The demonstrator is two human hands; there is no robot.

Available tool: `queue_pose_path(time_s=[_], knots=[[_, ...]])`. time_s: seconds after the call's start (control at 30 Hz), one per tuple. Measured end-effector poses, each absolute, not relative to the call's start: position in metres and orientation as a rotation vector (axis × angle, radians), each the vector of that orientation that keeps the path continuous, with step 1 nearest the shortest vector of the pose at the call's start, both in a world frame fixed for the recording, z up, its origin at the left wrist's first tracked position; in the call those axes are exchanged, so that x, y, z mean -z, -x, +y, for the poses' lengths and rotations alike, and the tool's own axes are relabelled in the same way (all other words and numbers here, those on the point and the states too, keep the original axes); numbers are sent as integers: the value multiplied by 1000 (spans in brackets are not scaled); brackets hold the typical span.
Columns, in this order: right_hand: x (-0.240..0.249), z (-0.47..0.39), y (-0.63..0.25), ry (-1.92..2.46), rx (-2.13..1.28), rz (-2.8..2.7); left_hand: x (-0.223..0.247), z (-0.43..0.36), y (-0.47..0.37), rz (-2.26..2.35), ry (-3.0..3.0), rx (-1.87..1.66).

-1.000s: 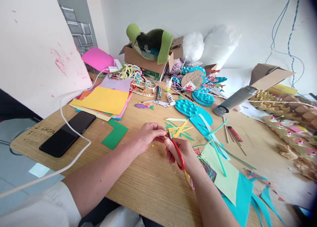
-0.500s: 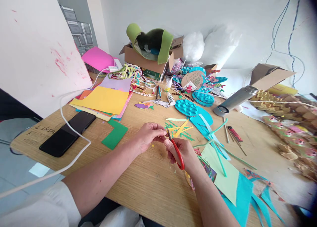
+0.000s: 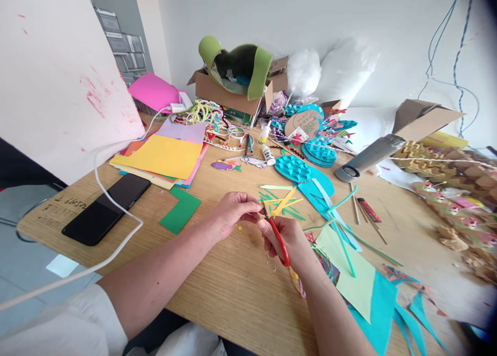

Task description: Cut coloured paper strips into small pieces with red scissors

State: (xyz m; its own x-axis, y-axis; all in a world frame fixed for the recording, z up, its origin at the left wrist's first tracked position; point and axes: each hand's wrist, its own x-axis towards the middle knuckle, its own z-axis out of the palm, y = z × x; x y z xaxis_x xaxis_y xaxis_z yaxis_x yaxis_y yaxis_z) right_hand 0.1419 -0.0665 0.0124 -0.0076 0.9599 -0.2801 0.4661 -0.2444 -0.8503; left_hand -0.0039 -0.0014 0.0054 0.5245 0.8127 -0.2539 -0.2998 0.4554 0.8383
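Note:
My right hand (image 3: 285,237) is closed on red-handled scissors (image 3: 280,242), whose blades point up and away toward the fingertips of my left hand (image 3: 236,213). My left hand is pinched just left of the blades; what it holds is too small to name. Behind both hands lie thin green paper strips (image 3: 292,211) and yellow strips (image 3: 285,201) in a loose pile. Tiny yellow scraps (image 3: 239,228) are on the wooden table (image 3: 233,294) beneath my hands.
To the left are a black phone (image 3: 104,208), a green paper piece (image 3: 180,211) and stacked coloured sheets (image 3: 163,157). A white cable (image 3: 116,190) crosses the phone. A metal flask (image 3: 368,157) lies at right; pale green paper (image 3: 349,273) is beside my right forearm.

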Motion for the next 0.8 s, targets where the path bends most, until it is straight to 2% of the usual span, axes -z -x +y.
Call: queue_pose_path(time_s=[0.8], knots=[[-14,-68,-144,1776,-1182,-1497,-6,1,6,733,-888,-774]])
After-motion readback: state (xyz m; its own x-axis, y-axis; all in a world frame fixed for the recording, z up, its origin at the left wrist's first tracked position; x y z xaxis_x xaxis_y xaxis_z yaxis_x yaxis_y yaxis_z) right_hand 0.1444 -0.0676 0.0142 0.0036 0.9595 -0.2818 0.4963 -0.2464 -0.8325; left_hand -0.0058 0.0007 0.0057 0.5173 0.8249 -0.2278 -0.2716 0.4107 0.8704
